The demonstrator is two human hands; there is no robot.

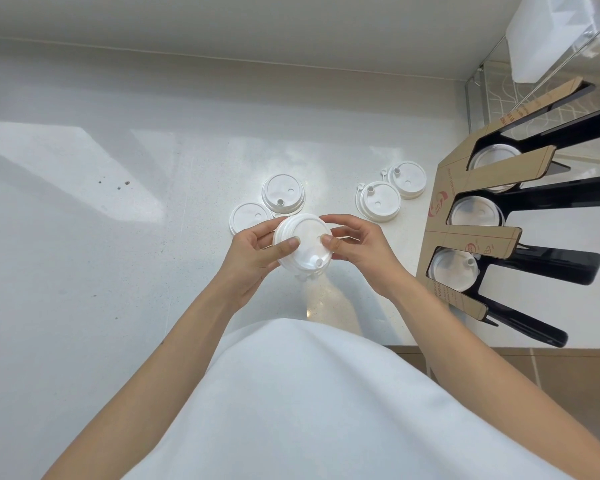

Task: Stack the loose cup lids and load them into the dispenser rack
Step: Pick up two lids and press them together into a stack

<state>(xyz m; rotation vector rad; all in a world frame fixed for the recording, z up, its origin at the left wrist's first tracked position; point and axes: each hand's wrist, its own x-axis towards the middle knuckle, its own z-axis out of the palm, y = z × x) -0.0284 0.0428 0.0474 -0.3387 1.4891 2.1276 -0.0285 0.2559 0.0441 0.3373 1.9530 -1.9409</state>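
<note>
Head view | both hands (305, 247) clamp lid stack (303, 242) — thumbs on top, squaring it | loose lids (283, 194) at 12 o'clock on tabletop (118, 237) | dispenser rack (465, 233) at 3 o'clock — within reach

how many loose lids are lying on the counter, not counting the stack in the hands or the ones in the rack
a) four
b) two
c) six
a: two lids lie just beyond the held stack, and two more lie nearer the dispenser rack.

White lids (378, 201) on a white speckled counter (118, 237); black rack (548, 265) faced in brown cardboard
</note>
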